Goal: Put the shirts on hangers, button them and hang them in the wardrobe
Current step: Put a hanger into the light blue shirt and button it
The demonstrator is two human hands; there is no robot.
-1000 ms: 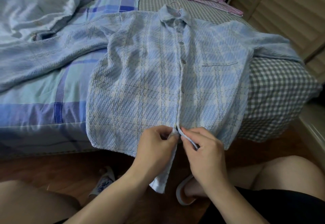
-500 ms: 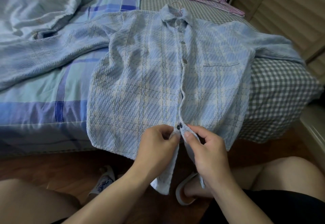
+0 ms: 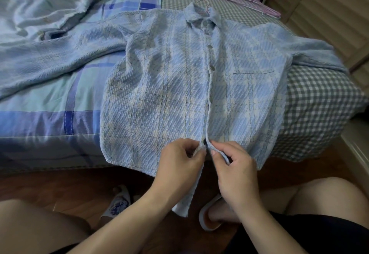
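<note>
Head view: a bed [image 3: 50,102] with a blue plaid cover fills the frame above a dark wood floor [image 3: 60,186]; its right part wears a grey checked sheet [image 3: 311,102], and slatted wooden doors [image 3: 335,10] close off the right side. A pale blue plaid shirt [image 3: 159,94] lies front-up on the bed, collar far, hem hanging over the near edge toward the floor, one sleeve stretched left across the cover. A pink hook [image 3: 205,4] shows at the collar.

The left hand [image 3: 177,166] pinches the left front edge of the shirt just below a dark button [image 3: 204,141], fingers [image 3: 196,155] curled on the cloth. The right hand [image 3: 235,170] grips the facing edge, thumb and forefinger closed on it, close beside the left hand. Buttons above this point are fastened up the placket; below the hands the two fronts hang apart.

Spare pink hangers [image 3: 249,2] lie on the checked sheet at the far right, well apart from the shirt. A crumpled pale quilt [image 3: 44,4] sits at far left. Slippers [image 3: 117,201] rest on the floor between the person's bare knees, partly hidden by the forearms.
</note>
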